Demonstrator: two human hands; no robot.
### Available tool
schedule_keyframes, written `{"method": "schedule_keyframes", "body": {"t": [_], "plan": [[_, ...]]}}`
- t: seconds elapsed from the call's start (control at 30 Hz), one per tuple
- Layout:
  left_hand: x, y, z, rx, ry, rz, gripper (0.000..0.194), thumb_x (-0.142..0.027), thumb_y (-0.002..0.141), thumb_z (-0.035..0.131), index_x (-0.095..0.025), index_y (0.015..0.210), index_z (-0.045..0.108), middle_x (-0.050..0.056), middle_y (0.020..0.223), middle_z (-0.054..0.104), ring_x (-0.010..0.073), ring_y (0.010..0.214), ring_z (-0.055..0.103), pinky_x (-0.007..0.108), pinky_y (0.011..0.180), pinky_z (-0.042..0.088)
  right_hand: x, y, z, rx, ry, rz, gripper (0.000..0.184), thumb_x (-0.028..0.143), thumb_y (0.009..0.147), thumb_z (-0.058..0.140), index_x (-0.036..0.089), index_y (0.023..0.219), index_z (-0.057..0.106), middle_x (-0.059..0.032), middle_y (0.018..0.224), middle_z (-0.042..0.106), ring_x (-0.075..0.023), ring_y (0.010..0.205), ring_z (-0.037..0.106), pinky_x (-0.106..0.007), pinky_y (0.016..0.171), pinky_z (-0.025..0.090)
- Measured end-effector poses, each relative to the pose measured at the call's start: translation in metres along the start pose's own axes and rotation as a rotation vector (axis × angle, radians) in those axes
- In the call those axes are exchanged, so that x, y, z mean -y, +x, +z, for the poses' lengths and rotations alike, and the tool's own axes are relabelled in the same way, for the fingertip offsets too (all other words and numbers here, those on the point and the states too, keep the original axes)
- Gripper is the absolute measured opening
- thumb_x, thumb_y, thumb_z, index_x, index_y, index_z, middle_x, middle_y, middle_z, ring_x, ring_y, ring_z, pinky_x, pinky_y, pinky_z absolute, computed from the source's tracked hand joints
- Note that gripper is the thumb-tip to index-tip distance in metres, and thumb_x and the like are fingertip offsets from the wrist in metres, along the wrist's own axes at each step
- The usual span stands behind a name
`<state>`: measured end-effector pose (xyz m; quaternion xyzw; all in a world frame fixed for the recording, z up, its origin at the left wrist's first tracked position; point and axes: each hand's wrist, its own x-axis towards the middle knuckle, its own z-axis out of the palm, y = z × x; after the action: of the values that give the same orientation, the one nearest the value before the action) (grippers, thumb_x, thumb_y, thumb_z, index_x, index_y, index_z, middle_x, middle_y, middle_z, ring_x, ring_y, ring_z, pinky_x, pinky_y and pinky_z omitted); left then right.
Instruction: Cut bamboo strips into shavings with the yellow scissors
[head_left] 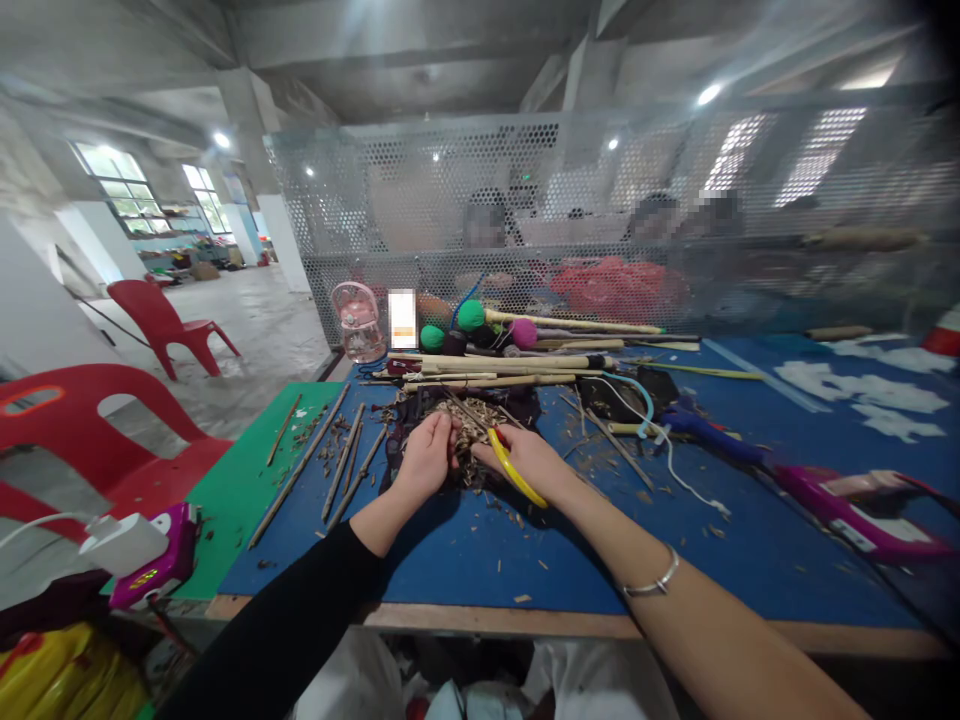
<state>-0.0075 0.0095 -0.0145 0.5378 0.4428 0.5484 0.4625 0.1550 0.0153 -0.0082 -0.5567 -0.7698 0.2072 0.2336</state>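
Note:
My left hand (426,458) is closed in a pinch over a heap of small cut wood pieces (480,415). Whatever lies between its fingertips is too small or hidden to make out. My right hand (536,462), close beside it, is wrapped round yellow-handled shears (516,470); their blades are hidden by the hand and the heap. Under the chips lies a dark cloth or bag (405,420). Thin dark sticks (343,462) rest on the blue table top (450,560) left of my hands, and loose chips are scattered around.
Behind the heap lie long pale sticks (517,365) and yarn-wrapped green balls (471,315). A pink bottle (358,325) stands by the perforated metal screen (420,200). At right are a magenta power strip (847,515) and a white cord (675,470). Red chairs (112,430) stand left.

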Motion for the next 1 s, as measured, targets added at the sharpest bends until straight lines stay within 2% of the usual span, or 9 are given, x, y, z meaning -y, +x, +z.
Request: {"method": "schedule_keyframes", "body": {"t": [0.13, 0.23, 0.33, 0.4, 0.57, 0.77, 0.87, 1.0], "plan": [[-0.005, -0.003, 0.0, 0.021, 0.06, -0.012, 0.028, -0.042, 0.08, 0.044, -0.019, 0.065, 0.045, -0.006, 0.049, 0.042, 0.0075, 0.037, 0.041, 0.02, 0.04, 0.032, 0.001, -0.002, 0.0, 0.029, -0.036, -0.017, 0.049, 0.054, 0.066, 0.064, 0.02, 0.101, 0.055, -0.0058, 0.09, 0.063, -0.0178, 0.077, 0.057, -0.024, 0.064, 0.037], [-0.009, -0.004, 0.0, 0.026, 0.128, 0.011, 0.022, -0.033, 0.079, 0.044, -0.019, 0.062, 0.045, -0.005, 0.047, 0.042, 0.008, 0.038, 0.04, 0.02, 0.041, 0.031, 0.003, -0.003, 0.002, 0.013, -0.005, -0.067, 0.053, 0.051, 0.066, 0.065, 0.018, 0.106, 0.053, -0.0079, 0.096, 0.06, -0.0187, 0.085, 0.056, -0.025, 0.071, 0.038], [-0.012, -0.005, 0.0, 0.013, 0.171, 0.028, 0.019, -0.027, 0.077, 0.045, -0.019, 0.06, 0.047, -0.005, 0.046, 0.044, 0.0089, 0.04, 0.04, 0.021, 0.043, 0.03, 0.005, -0.004, 0.003, -0.027, -0.011, -0.087, 0.051, 0.052, 0.066, 0.064, 0.016, 0.101, 0.053, -0.0088, 0.095, 0.059, -0.0183, 0.084, 0.054, -0.026, 0.071, 0.037], [-0.012, -0.005, 0.0, 0.002, 0.18, 0.041, 0.018, -0.026, 0.077, 0.045, -0.019, 0.061, 0.048, -0.004, 0.047, 0.044, 0.0091, 0.041, 0.04, 0.021, 0.044, 0.03, 0.007, -0.005, 0.004, -0.015, -0.004, -0.081, 0.048, 0.052, 0.068, 0.062, 0.016, 0.098, 0.053, -0.0074, 0.089, 0.06, -0.0166, 0.076, 0.054, -0.025, 0.066, 0.037], [-0.011, -0.006, -0.002, -0.033, 0.229, 0.118, 0.027, -0.038, 0.081, 0.043, -0.019, 0.062, 0.049, -0.004, 0.049, 0.045, 0.0093, 0.042, 0.04, 0.022, 0.045, 0.031, 0.008, -0.006, 0.009, 0.003, -0.011, -0.062, 0.036, 0.052, 0.076, 0.053, 0.017, 0.086, 0.054, -0.001, 0.068, 0.057, -0.012, 0.057, 0.046, -0.022, 0.053, 0.032], [0.0, -0.005, -0.004, -0.023, 0.276, 0.139, 0.036, -0.047, 0.083, 0.038, -0.019, 0.062, 0.048, -0.004, 0.043, 0.041, 0.0101, 0.04, 0.04, 0.022, 0.044, 0.03, 0.0, -0.002, 0.013, 0.016, -0.027, -0.079, 0.038, 0.053, 0.078, 0.047, 0.017, 0.071, 0.056, -0.0013, 0.061, 0.055, -0.0125, 0.056, 0.046, -0.022, 0.053, 0.031], [0.004, -0.003, -0.004, -0.004, 0.225, 0.106, 0.036, -0.05, 0.082, 0.039, -0.019, 0.064, 0.048, -0.005, 0.043, 0.039, 0.0098, 0.039, 0.039, 0.022, 0.042, 0.03, 0.0, -0.002, 0.008, 0.043, -0.013, -0.066, 0.04, 0.054, 0.079, 0.044, 0.017, 0.067, 0.055, 0.0001, 0.057, 0.051, -0.0115, 0.053, 0.044, -0.022, 0.051, 0.03], [0.0, -0.002, -0.001, 0.077, 0.008, 0.017, 0.034, -0.051, 0.08, 0.042, -0.02, 0.067, 0.046, -0.006, 0.047, 0.035, 0.0081, 0.039, 0.037, 0.021, 0.042, 0.033, 0.005, -0.003, -0.005, 0.186, 0.097, -0.142, 0.047, 0.054, 0.083, 0.034, 0.016, 0.065, 0.054, 0.002, 0.056, 0.044, -0.0096, 0.052, 0.037, -0.021, 0.05, 0.029]]}}
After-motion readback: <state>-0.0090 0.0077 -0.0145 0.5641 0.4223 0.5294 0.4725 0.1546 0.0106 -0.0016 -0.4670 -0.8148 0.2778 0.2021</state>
